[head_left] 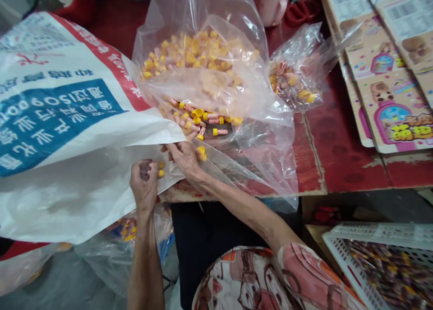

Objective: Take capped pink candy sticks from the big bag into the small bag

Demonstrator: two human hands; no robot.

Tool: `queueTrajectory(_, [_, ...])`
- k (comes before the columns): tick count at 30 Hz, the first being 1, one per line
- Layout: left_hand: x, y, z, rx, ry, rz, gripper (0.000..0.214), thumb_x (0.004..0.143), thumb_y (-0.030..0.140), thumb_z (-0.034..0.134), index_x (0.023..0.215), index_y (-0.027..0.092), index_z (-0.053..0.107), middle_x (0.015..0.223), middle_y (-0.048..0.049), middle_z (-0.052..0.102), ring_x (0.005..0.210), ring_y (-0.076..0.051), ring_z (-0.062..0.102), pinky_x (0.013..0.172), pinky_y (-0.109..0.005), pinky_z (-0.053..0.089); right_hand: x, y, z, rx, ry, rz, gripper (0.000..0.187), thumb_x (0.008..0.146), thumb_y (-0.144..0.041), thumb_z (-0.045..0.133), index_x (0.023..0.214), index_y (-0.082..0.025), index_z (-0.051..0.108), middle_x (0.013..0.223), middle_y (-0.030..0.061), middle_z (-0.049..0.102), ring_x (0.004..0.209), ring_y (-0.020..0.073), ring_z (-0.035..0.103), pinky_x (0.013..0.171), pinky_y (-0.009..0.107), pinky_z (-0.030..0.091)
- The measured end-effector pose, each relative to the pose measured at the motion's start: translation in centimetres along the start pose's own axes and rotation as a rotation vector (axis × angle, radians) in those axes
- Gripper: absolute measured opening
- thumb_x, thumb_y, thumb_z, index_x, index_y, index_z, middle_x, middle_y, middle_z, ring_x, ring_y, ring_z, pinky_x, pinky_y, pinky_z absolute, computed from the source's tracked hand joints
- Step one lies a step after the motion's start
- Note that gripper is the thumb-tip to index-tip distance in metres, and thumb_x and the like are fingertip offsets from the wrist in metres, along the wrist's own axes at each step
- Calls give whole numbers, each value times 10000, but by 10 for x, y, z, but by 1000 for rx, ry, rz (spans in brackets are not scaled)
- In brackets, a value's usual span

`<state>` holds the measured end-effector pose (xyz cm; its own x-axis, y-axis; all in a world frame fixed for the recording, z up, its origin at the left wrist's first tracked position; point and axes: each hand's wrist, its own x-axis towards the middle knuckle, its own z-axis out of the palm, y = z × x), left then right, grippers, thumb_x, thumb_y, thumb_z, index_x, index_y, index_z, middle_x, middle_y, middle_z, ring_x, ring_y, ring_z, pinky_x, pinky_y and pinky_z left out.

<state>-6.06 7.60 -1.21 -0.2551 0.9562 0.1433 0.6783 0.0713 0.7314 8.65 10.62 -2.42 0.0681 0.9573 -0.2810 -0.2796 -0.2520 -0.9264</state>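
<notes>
Several yellow-capped pieces (161, 173) sit in the closed left hand (144, 182) before the white sack (77, 206), likely to spill should that grip slacken, while the right hand (185, 159), its hold unclear, lies beside loose tubes (220, 132) that a tug on the clear bag (267, 116) could scatter.

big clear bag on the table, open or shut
Open: the big clear bag lies with its mouth spread, and yellow-capped pieces show uncovered there, just beyond the right hand.
</notes>
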Motion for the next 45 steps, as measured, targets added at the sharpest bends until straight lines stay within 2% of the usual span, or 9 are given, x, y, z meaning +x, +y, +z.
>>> queueTrajectory(6, [-5, 4, -6, -70, 176, -36, 370, 859, 495, 716, 1067, 190, 690, 927, -10, 680, 699, -117, 590, 617, -226, 496, 0, -3, 0, 41, 7, 5, 352, 1067, -246, 612, 746, -195, 747, 621, 3, 566, 633, 181, 602, 710, 299, 517])
queueTrajectory(10, [-4, 7, -2, -119, -1, -129, 364, 774, 477, 797, 970, 187, 699, 819, 6, 672, 650, -104, 579, 568, -200, 464, 0, -3, -1, 77, -4, 20, 333, 1050, -231, 656, 728, -191, 730, 593, -1, 551, 651, 199, 612, 730, 306, 512])
queueTrajectory(16, [-15, 28, -13, -667, -57, -375, 592, 605, 529, 958, 986, 180, 670, 748, 44, 621, 564, -57, 534, 494, -149, 427, 3, 2, 2, 209, -61, -1, 321, 1049, -305, 633, 763, -174, 702, 620, -24, 586, 633, 145, 587, 654, 225, 459])
queueTrajectory(22, [-47, 48, 3, -783, -194, -411, 562, 676, 471, 968, 1041, 228, 617, 750, 70, 625, 495, -35, 496, 419, -110, 337, -3, -3, 1, 248, -113, -44, 232, 1055, -323, 562, 948, -179, 709, 828, -15, 666, 657, 119, 556, 600, 191, 457])
queueTrajectory(28, [-50, 51, -6, -696, -213, -357, 573, 703, 533, 947, 1046, 213, 617, 771, 48, 646, 497, -43, 514, 406, -107, 296, -10, -3, 0, 125, -152, -230, 258, 1082, -324, 512, 996, -211, 728, 877, -13, 676, 681, 141, 564, 661, 234, 498])
queueTrajectory(31, [-36, 41, -10, -507, 9, -213, 507, 804, 557, 858, 1086, 206, 626, 906, -5, 685, 590, -72, 567, 445, -138, 340, -8, -2, 2, 110, -87, -196, 256, 1087, -323, 537, 995, -210, 749, 880, -19, 692, 687, 137, 577, 685, 229, 500])
queueTrajectory(34, [-19, 20, -1, -186, 212, 33, 365, 874, 473, 784, 1067, 197, 644, 975, -38, 661, 773, -139, 619, 665, -242, 520, -6, -4, 1, 90, -30, -133, 252, 1099, -314, 557, 1045, -200, 775, 900, -25, 714, 697, 125, 592, 706, 203, 496])
queueTrajectory(38, [-2, -4, 6, 88, 52, 252, 236, 871, 375, 751, 998, 199, 658, 986, -57, 621, 928, -204, 598, 881, -341, 529, -4, -5, -1, 53, -1, -95, 241, 1083, -232, 583, 1013, -188, 809, 847, -29, 723, 684, 124, 594, 744, 199, 504])
queueTrajectory(45, [-10, 5, -1, -44, 219, 175, 306, 936, 436, 728, 1113, 199, 650, 925, -3, 595, 758, -138, 557, 713, -261, 488, -2, -2, 0, 38, -12, -72, 248, 1095, -243, 586, 1019, -161, 807, 874, 2, 734, 675, 141, 605, 709, 227, 525])
